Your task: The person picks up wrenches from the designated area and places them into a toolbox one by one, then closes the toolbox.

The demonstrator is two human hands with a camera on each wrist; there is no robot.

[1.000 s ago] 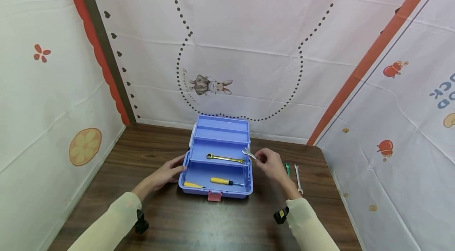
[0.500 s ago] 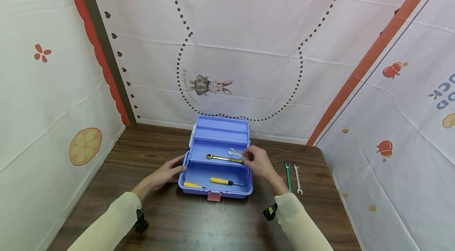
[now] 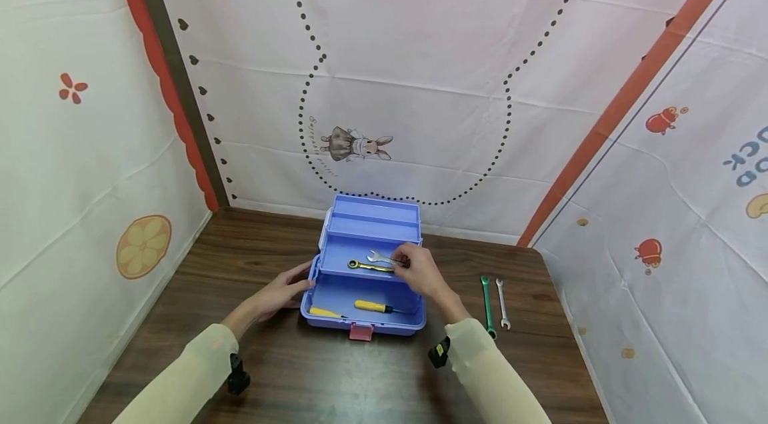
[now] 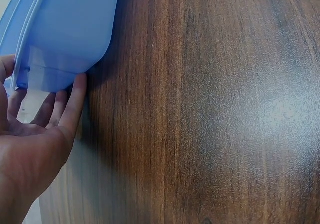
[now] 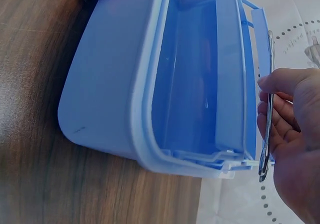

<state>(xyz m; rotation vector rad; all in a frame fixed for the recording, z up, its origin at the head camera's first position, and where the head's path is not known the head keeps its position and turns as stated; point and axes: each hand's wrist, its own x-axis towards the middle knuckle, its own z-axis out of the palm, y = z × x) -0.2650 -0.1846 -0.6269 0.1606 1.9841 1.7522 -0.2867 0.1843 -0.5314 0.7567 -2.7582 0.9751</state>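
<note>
A blue toolbox (image 3: 393,329) stands with its stepped trays raised. My left hand (image 3: 279,294) holds its left side, thumb at the rim and fingers against the outer wall, as the left wrist view shows. Over the middle tray (image 3: 339,247), my right hand (image 3: 420,271) pinches a silver wrench (image 5: 267,129) between thumb and fingers, its open-ended jaw pointing left. Just below it in the head view a gold ratcheting wrench (image 3: 362,266) lies in that tray, its right end hidden by the hand. Two yellow-handled screwdrivers (image 3: 371,305) lie in the bottom compartment.
To the right of the toolbox, a green wrench (image 3: 487,304) and another silver wrench (image 3: 503,304) lie side by side on the dark wooden table (image 3: 252,371). A pink latch (image 3: 361,332) hangs at the box's front. Printed white cloth (image 3: 402,77) encloses the table behind and at both sides.
My right hand has carried the silver wrench left, from the toolbox's right edge to over the middle tray, uncovering the green wrench on the table. My left hand stays in place.
</note>
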